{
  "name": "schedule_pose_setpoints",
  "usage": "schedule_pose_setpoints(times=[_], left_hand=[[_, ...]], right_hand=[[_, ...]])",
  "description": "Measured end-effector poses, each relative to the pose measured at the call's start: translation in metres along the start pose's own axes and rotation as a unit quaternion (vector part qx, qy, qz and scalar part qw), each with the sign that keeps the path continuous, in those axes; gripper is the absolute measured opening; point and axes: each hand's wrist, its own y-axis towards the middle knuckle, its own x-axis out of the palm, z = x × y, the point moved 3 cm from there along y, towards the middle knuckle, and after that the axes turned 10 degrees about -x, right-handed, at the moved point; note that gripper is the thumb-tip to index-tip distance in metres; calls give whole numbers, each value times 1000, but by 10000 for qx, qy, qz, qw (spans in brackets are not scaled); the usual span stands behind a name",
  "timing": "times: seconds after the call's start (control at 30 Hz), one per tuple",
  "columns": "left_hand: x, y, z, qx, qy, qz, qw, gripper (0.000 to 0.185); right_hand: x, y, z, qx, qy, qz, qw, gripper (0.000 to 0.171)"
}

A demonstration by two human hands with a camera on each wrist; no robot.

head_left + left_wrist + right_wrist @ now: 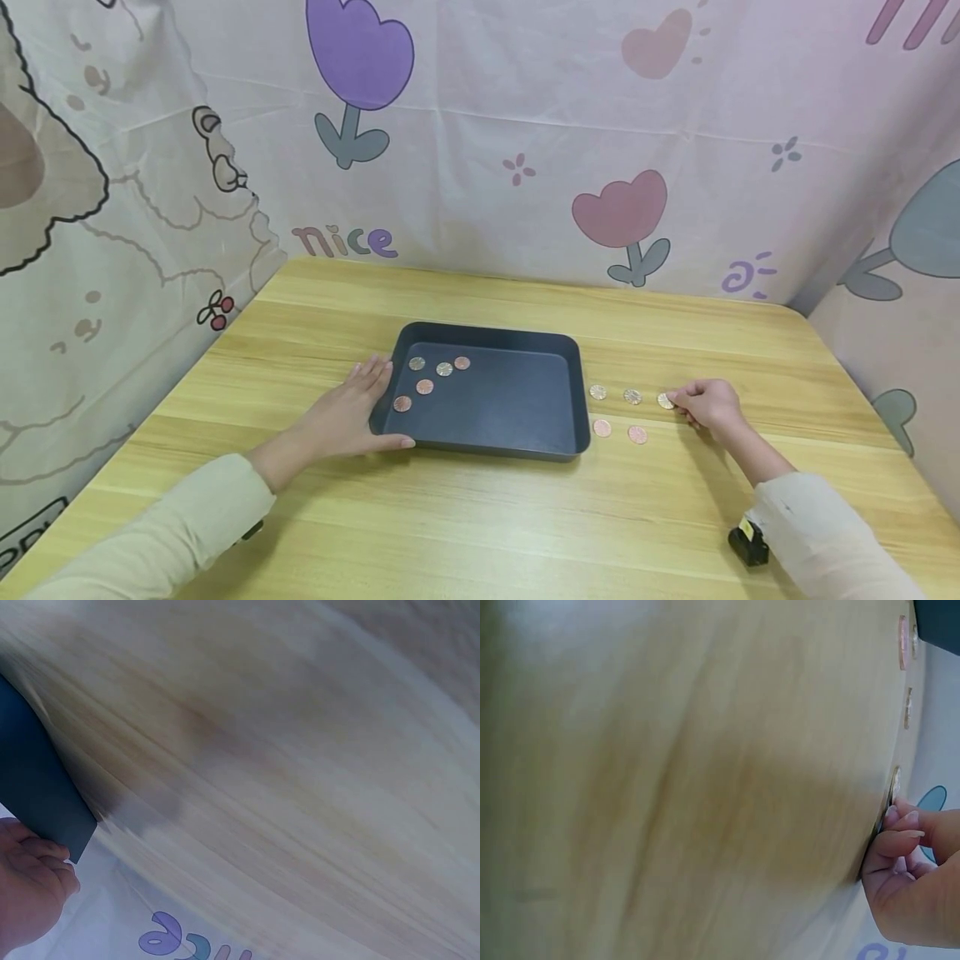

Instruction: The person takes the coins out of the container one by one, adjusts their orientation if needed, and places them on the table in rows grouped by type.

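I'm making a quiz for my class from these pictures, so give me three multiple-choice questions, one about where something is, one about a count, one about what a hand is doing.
1. Where do the coins outside the tray lie?
A. On the table right of the tray
B. On the table left of the tray
C. Behind the tray

2. How many coins lie in the tray?
A. Two
B. Five
C. Eight

3. What is the right hand doing?
A. Resting flat on the tray rim
B. Lifted clear of the table
C. Fingertips on the rightmost coin

Answers: 1 A, five coins sit on the wooden table right of the tray. 2 B, five show near its left corner. 3 C, curled fingers meet that coin, while the left hand rests at the tray's left edge.
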Motion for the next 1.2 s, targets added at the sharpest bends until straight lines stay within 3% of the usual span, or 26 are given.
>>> schedule_pose_setpoints(times=[0.3, 0.57, 1.2], left_hand=[[0, 1, 0, -4, 19, -4, 10000, 114], [-1, 2, 0, 21, 115, 0, 9999, 114], [-1, 0, 1, -21, 178, -63, 9998, 113]], right_hand=[[-2, -2, -6, -38, 63, 240, 9997, 23], [0, -5, -33, -427, 100, 336, 9985, 28], [66, -8, -119, -1500, 917, 110, 9844, 19]])
